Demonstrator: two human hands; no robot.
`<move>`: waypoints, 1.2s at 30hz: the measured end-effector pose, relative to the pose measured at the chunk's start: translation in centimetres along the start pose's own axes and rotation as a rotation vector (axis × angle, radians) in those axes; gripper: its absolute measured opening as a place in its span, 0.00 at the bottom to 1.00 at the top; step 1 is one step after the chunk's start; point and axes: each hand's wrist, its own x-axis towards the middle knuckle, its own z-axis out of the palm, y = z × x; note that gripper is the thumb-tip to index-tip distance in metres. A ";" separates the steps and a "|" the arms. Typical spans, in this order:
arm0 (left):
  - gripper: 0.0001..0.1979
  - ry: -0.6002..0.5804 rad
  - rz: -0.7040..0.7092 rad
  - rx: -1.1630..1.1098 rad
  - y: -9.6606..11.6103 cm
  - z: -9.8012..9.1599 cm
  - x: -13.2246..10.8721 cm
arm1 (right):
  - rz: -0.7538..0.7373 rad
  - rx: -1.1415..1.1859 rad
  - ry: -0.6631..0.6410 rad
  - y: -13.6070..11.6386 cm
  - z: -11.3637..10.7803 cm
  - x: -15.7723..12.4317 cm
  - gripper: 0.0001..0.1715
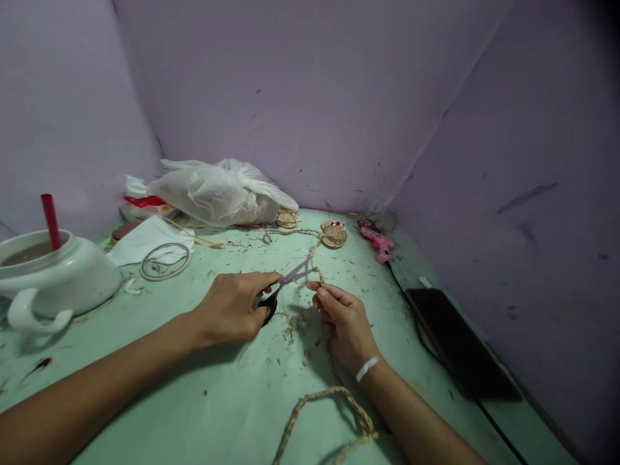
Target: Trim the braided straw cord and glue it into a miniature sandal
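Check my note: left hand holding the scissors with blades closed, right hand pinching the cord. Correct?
Not quite: the head view shows the blades of the scissors parted, not closed. The left hand does hold them, and the right hand pinches the cord.

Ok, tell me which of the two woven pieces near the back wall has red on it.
The rightmost woven piece, beyond the scissors: red dots show along its top. The other woven piece, by the white plastic bag, shows no red.
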 end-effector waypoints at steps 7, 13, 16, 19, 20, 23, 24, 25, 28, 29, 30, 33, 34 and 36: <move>0.26 -0.052 0.064 0.184 0.1 0.2 -0.1 | -0.145 -0.189 0.036 0.8 -0.2 0.1 0.16; 0.28 -0.108 0.105 0.365 1.1 0.2 -0.3 | -0.183 -0.365 0.123 0.5 0.3 -0.3 0.13; 0.28 -0.117 0.103 0.399 1.3 0.2 -0.3 | -0.192 -0.421 0.144 0.4 0.5 -0.5 0.12; 0.28 -0.158 0.074 0.398 1.3 0.0 -0.3 | -0.242 -0.464 0.137 0.5 0.5 -0.7 0.12; 0.27 -0.177 0.066 0.395 1.3 0.0 -0.3 | -0.263 -0.473 0.134 0.5 0.4 -0.8 0.11; 0.28 -0.203 0.068 0.391 1.3 0.0 -0.3 | -0.279 -0.477 0.119 0.5 0.4 -0.8 0.11; 0.28 -0.197 0.071 0.396 1.3 0.0 -0.3 | -0.272 -0.474 0.118 0.5 0.4 -0.8 0.11; 0.28 -0.184 0.073 0.405 1.3 0.1 -0.4 | -0.263 -0.470 0.117 0.5 0.4 -0.8 0.11; 0.27 -0.132 0.071 0.431 1.4 0.3 -0.5 | -0.237 -0.445 0.127 0.5 0.3 -0.6 0.10; 0.27 -0.121 0.068 0.428 1.4 0.4 -0.5 | -0.224 -0.424 0.130 0.5 0.3 -0.5 0.10; 0.27 -0.112 0.064 0.419 1.3 0.4 -0.5 | -0.207 -0.392 0.128 0.5 0.3 -0.5 0.09; 0.28 -0.094 0.058 0.374 1.0 0.3 -0.3 | -0.138 -0.225 0.104 0.6 0.2 -0.2 0.08; 0.28 -0.091 0.060 0.362 0.9 0.3 -0.3 | -0.112 -0.159 0.090 0.6 0.2 -0.2 0.09; 0.28 -0.092 0.072 0.342 0.7 0.3 -0.2 | -0.057 -0.044 0.061 0.5 0.3 -0.2 0.10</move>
